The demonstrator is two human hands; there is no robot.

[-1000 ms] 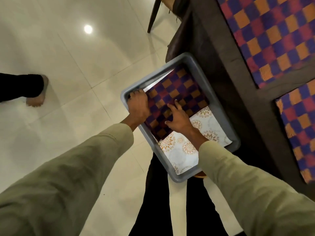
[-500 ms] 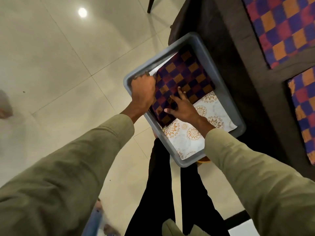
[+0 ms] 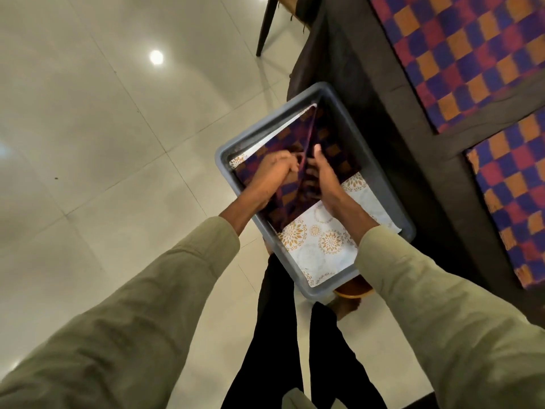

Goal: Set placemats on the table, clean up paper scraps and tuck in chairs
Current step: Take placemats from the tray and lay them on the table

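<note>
Lifting now, the checkered placemat (image 3: 298, 175) stands on edge inside the grey bin (image 3: 392, 199), where half a second ago I saw it flat. Both grips pinch it: left hand (image 3: 272, 169), right hand (image 3: 323, 175). Motion blur hides my fingertips.

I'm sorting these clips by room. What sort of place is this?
Most likely a home or restaurant dining area. A dark wooden table carries checkered placemats, a chair leg stands on glossy floor tiles, and both hands lift another placemat from a grey bin.
</note>
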